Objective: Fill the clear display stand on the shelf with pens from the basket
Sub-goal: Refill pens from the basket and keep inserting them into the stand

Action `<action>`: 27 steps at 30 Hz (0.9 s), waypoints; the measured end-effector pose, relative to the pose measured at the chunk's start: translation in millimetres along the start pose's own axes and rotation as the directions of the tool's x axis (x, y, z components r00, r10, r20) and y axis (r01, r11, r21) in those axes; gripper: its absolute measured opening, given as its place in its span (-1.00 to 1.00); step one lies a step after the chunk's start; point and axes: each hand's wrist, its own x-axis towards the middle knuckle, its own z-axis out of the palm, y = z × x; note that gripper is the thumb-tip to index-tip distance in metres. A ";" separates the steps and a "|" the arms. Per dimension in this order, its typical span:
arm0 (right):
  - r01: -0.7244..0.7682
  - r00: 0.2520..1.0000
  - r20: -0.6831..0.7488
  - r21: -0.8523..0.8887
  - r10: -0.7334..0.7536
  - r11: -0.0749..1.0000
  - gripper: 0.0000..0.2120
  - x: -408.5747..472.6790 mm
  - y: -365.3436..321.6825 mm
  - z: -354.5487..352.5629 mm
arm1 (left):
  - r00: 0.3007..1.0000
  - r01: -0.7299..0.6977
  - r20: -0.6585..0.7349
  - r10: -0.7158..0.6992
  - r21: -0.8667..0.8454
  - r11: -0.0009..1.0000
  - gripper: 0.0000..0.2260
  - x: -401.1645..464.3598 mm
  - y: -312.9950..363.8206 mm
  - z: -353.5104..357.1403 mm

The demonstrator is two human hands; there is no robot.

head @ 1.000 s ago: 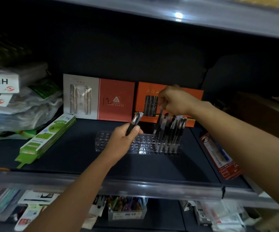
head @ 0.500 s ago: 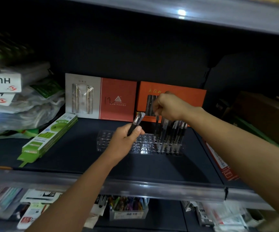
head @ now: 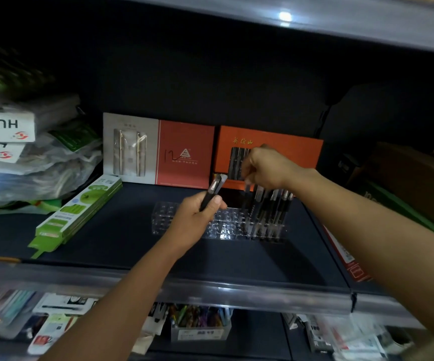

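**Pen Stand Partly Stocked on Dark Shelf**

Dark, matte shelving (head: 106,246) with a grey plastic front rail was observed, dimly lit. A clear display stand (head: 166,217) of moulded transparent plastic, its top pierced with rows of round sockets, was set near the middle of the shelf. Its right end was occupied by a cluster of upright black pens (head: 270,209) with silver clips; the left sockets were seen unfilled.

The left hand (head: 197,217) was held over the stand's front, fingers curled round a black pen (head: 214,190) with a silver tip, tilted up to the right. The right hand (head: 265,168) was held above the standing pens, fingers bunched downward and pinching the top of one pen (head: 247,196) at the cluster's left edge.

Two flat cardboard gift boxes were propped against the rear wall: a grey-and-red box (head: 158,149) and an orange box (head: 288,149). Flat green packets (head: 80,209) lay to the left, beside crumpled plastic bags (head: 41,173). The basket was not identifiable.
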 end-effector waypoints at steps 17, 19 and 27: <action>0.229 0.970 0.007 0.299 -0.242 0.926 -0.91 -30.8 -33.3 -41.4 | 0.994 -0.054 0.082 0.067 -0.145 0.988 -0.82 2.6 11.7 13.6; 0.227 0.971 0.008 0.290 -0.240 0.930 -0.93 -31.8 -33.3 -43.0 | 0.993 -0.059 0.087 0.074 -0.165 0.984 -0.83 2.2 14.2 14.2; 0.190 0.981 -0.096 0.251 -0.171 0.949 -0.96 -31.5 -23.1 -55.7 | 0.996 -0.034 0.077 0.046 -0.145 0.989 -0.81 -0.7 9.6 2.2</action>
